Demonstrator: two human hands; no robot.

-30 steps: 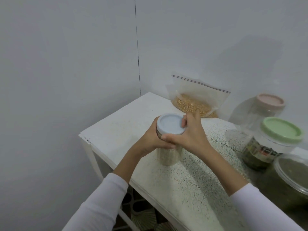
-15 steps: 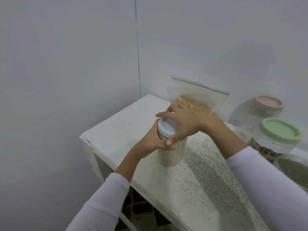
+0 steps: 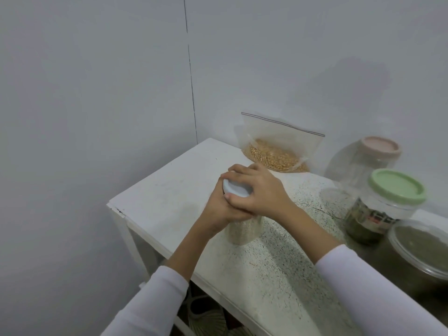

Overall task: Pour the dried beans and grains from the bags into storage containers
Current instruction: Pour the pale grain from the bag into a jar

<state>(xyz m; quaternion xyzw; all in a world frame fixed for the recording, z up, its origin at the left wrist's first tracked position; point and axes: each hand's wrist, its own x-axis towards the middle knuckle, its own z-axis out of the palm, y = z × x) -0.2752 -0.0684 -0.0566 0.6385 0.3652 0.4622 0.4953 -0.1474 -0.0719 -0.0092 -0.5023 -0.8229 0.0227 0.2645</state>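
We're in a home pantry corner: worn white table (image 3: 169, 190) against bare walls (image 3: 97, 93), zip bag of grain (image 3: 274, 154) beyond our fingers (image 3: 238, 169), lidded storage jars (image 3: 388, 202) to their right.

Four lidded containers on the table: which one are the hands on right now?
The slim jar with the pale blue lid, near the table's left end. The left hand grips its body and the right hand covers the lid. The pink-lidded, green-lidded and clear-lidded containers stand untouched at right.
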